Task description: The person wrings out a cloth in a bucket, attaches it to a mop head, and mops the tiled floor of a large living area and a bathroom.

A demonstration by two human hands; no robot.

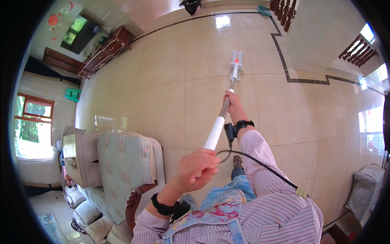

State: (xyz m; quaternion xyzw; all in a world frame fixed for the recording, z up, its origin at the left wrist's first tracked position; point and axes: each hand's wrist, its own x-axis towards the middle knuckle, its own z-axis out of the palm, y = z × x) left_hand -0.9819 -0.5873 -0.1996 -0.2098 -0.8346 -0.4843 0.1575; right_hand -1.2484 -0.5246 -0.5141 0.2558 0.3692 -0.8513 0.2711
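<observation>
A long-handled mop (216, 132) with a white grip and metal pole runs from my body out over the tiled floor. My left hand (196, 167) is closed around the top end of its white grip. Farther down, my right hand (233, 102) wraps the pole near a white collar. The mop's narrow white and grey head (236, 61), marked with orange, lies at the far end over the pale tiles and looks slightly blurred. Both wrists wear black straps with small devices, and a black cable (268, 167) crosses the right sleeve.
At left are a sofa with a pale green floral cover (122, 170) and a covered table (80, 161). Beyond stand a green plastic stool (73, 95) and a dark wooden TV cabinet (106, 50). A teal dustpan (264, 11) lies near the balusters (283, 13). A grey covered seat (365, 189) is at right.
</observation>
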